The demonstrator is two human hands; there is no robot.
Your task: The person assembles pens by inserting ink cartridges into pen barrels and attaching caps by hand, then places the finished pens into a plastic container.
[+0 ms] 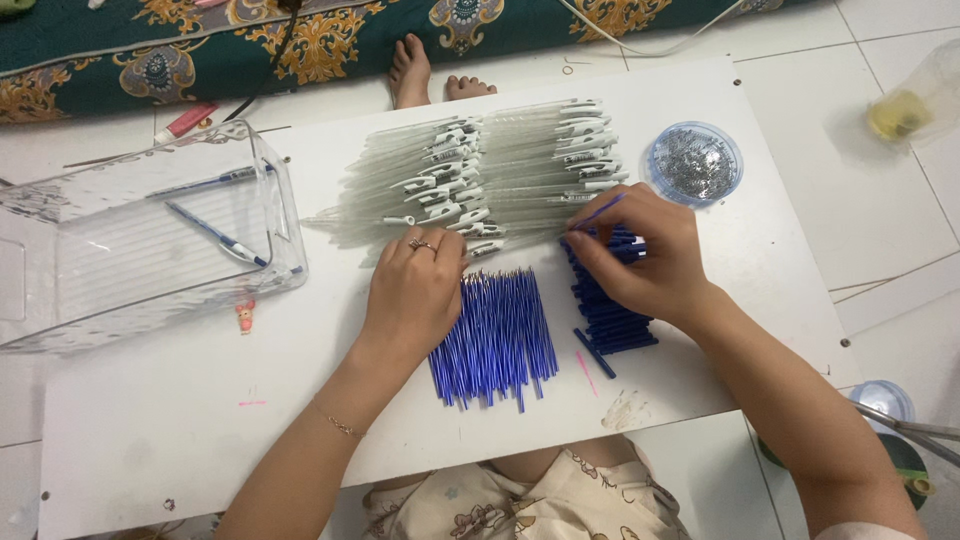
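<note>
Two finished pens (215,236) lie in the clear bin (60,290); many barrels (480,170) remain. Right hand (640,255) pinches a blue refill (598,212); left hand (415,290) rests flat, fingers loose, on barrels.

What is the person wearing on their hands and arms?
The left hand has a ring on one finger and a thin gold bracelet at the wrist. The right hand wears nothing. Both arms are bare, with no sleeves showing.
</note>
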